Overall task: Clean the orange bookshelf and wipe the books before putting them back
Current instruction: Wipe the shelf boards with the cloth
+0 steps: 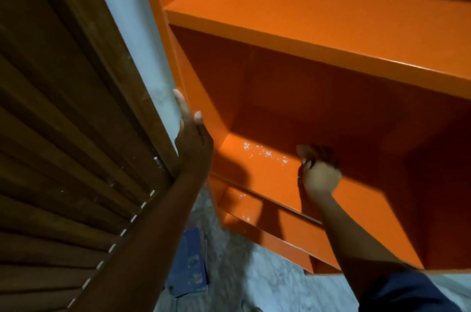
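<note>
Fingers: ur L hand (193, 140) flat, straight on orange bookshelf (280, 97) side; R hand (319, 176) curled on mid board, cloth? can't tell | blue book (190, 260) on floor, not back yet | white specks (265, 153) on board, wipe unfinished | upper shelf (318, 13) bare, looks clean

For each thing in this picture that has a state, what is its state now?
orange bookshelf: shelves in view hold no books; pale specks on the lower shelves.
left hand: fingers straight, against the bookshelf's left side panel.
right hand: fingers curled, inside a compartment; unclear whether it holds something.
blue book: closed, flat on the floor.
</note>
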Demonstrator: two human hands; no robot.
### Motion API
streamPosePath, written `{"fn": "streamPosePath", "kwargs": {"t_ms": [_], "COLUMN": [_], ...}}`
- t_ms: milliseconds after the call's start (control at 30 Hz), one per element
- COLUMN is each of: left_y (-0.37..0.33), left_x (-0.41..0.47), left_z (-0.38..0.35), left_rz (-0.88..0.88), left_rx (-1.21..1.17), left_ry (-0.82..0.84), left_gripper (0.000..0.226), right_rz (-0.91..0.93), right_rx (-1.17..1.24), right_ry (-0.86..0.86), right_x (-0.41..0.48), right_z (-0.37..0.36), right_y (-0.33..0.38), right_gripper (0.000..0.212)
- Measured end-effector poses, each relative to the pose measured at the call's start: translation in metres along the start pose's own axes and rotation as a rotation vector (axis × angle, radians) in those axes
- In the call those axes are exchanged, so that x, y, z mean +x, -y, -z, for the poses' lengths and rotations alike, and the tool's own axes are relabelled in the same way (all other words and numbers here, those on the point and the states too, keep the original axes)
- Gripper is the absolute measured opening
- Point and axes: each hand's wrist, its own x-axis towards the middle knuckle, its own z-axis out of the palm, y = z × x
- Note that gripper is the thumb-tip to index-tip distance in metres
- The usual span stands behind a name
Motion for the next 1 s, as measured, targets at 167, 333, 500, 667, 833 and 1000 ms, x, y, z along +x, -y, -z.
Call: {"fn": "streamPosePath", "kwargs": {"t_ms": [167, 333, 500, 667, 833, 1000], "left_y": [0.006, -0.014, 0.0, 0.018, 0.032, 0.037], "left_x": [-0.002, 0.001, 0.003, -0.01, -0.009, -0.009], "left_z": [0.007, 0.017, 0.026, 0.032, 0.031, 0.031], "left_rz": [0.147, 0.092, 0.002, 0.067, 0.032, 0.06], "left_rx": [-0.091, -0.059, -0.052, -0.158, -0.193, -0.199], "left_ry": [0.134, 0.119, 0.267, 0.398, 0.432, 0.446], "left_gripper": [0.08, 0.058, 0.058, 0.059, 0.064, 0.063], "right_rz": [0.256, 0.743, 0.616, 0.23, 0.188, 0.445], "right_rx": [0.038, 0.381, 0.564, 0.483, 0.132, 0.21], "right_ry": [0.116, 0.401, 0.435, 0.363, 0.431, 0.646], "right_x": [-0.022, -0.076, -0.047, 0.02, 0.072, 0.036], "right_z": [-0.025, -0.03, 0.001, 0.0, -0.063, -0.065], "right_y": [0.066, 0.098, 0.094, 0.082, 0.083, 0.122], "right_gripper": [0.034, 0.022, 0.025, 0.043, 0.037, 0.037]}}
